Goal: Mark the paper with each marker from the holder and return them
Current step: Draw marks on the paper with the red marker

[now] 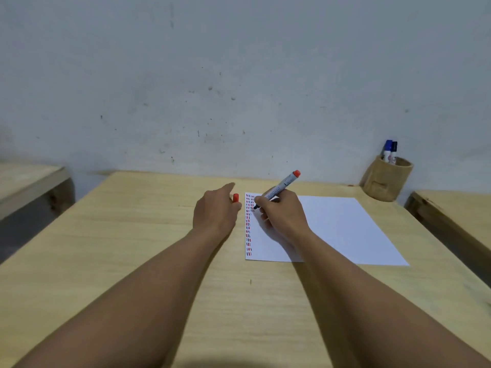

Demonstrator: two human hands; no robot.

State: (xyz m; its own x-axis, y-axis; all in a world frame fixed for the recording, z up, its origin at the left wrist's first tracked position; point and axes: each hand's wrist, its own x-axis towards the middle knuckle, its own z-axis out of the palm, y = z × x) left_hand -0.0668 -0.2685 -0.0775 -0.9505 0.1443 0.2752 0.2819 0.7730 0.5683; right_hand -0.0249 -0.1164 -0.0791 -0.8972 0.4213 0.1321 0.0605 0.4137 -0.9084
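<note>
Two bare forearms from the lower frame, no sleeves, left hand, right hand, no rings or watch visible

Three markers in all — one red-ended marker out, two markers standing in one wooden holder. One red cap, one sheet of paper — and two hands.

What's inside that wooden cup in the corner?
Two markers stand in the wooden cup: a blue-capped marker and a black-capped marker. Only their tops show above the rim; the cup's wall hides their lower ends and anything else at the bottom.
</note>
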